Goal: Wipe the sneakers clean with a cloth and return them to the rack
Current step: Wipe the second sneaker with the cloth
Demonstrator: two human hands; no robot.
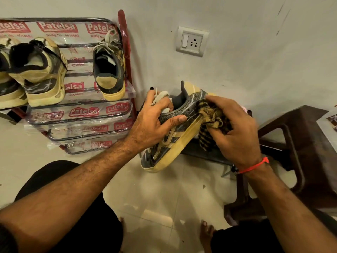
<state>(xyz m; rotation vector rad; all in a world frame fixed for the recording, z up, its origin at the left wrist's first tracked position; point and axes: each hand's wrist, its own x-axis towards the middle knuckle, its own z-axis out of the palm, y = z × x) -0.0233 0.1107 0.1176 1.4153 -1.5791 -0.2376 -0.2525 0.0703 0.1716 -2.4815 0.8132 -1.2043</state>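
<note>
A dark grey sneaker [173, 141] with a pale yellow sole is held up in the air at the centre, toe pointing down-left. My left hand [155, 121] grips its upper, fingers inside the opening by the laces and thumb across the side. My right hand [235, 130] holds a bunched yellow-and-black checked cloth [209, 115] against the sneaker's side near the heel. The shoe rack [80, 110], wrapped in printed plastic, stands at the left. Its matching sneaker [109, 66] sits on the top shelf at the right end.
Two other worn sneakers [40, 73] sit on the rack's top shelf at left. A dark brown plastic stool [299, 143] stands at the right, under my right hand. A wall socket [191, 42] is behind. My knees and bare toes rest on the tiled floor [160, 201] below.
</note>
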